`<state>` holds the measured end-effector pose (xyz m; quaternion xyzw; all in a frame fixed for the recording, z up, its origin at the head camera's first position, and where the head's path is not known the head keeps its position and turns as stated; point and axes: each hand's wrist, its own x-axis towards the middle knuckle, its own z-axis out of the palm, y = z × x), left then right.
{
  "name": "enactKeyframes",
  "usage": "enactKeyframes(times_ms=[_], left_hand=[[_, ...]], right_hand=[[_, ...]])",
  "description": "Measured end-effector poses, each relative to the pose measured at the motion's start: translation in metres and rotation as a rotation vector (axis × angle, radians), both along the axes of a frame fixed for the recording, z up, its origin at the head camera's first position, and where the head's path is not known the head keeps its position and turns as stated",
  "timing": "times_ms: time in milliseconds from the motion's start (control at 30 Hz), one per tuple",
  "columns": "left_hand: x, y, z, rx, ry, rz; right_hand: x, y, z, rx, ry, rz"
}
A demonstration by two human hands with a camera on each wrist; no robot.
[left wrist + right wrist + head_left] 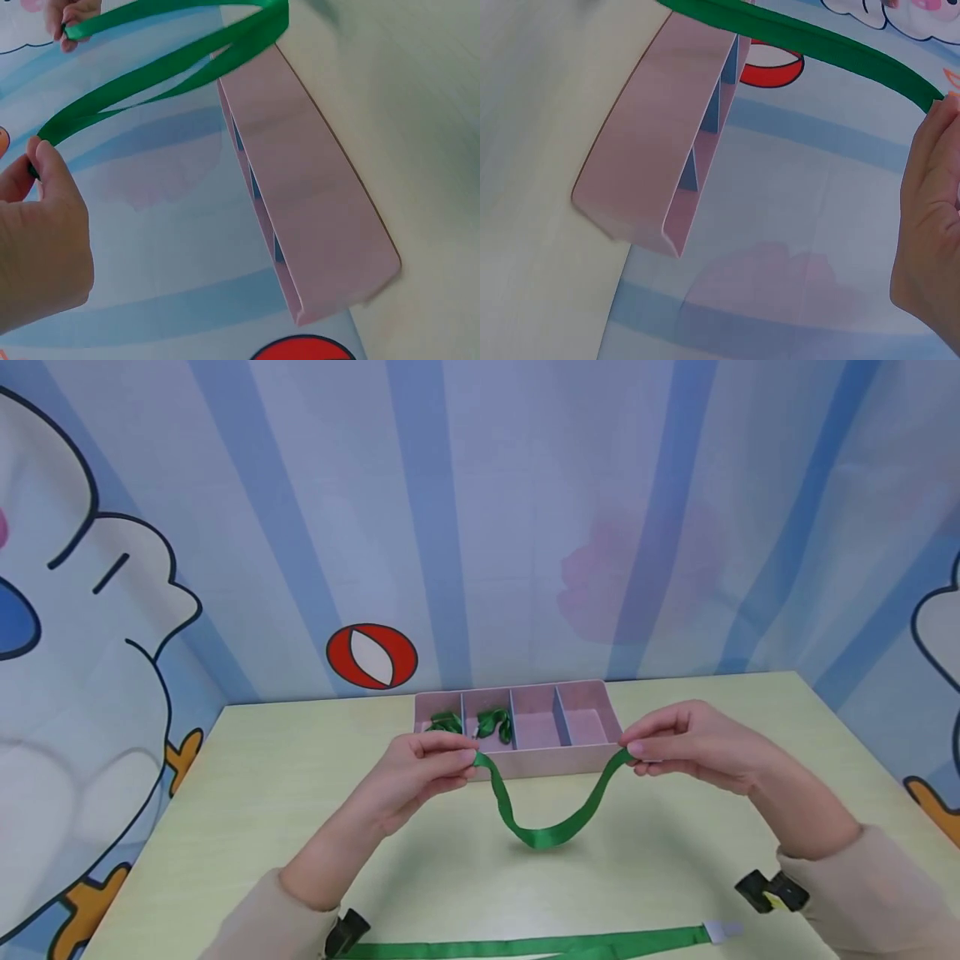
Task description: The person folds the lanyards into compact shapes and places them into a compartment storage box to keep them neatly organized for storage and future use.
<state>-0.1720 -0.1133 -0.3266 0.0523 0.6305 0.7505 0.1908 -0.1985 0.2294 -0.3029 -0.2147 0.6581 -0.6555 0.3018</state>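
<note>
left hand (420,770): fingers pinched (raised) | right hand (693,745): fingers pinched, level

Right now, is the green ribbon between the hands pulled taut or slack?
Slack. The green fabric ribbon sags in a U between the left hand and right hand, which pinch its ends.
</note>
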Motion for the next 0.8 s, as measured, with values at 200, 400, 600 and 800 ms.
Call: enactKeyframes(times_ms=[200,400,600,800], left_hand=[[0.001,0.021,0.002,-0.019,0.0,-0.031],[0.004,0.04,0.002,-0.025,-0.004,-0.062],[0.007,0.054,0.0,-0.03,0.011,-0.048],[0.008,0.065,0.0,-0.06,0.045,-0.056]], right_hand=[[0.001,-0.018,0.003,0.057,-0.011,0.003],[0.001,-0.033,0.003,0.103,0.02,0.016],[0.001,-0.048,0.004,0.129,0.016,0.025],[0.001,-0.057,0.005,0.131,-0.002,0.018]])
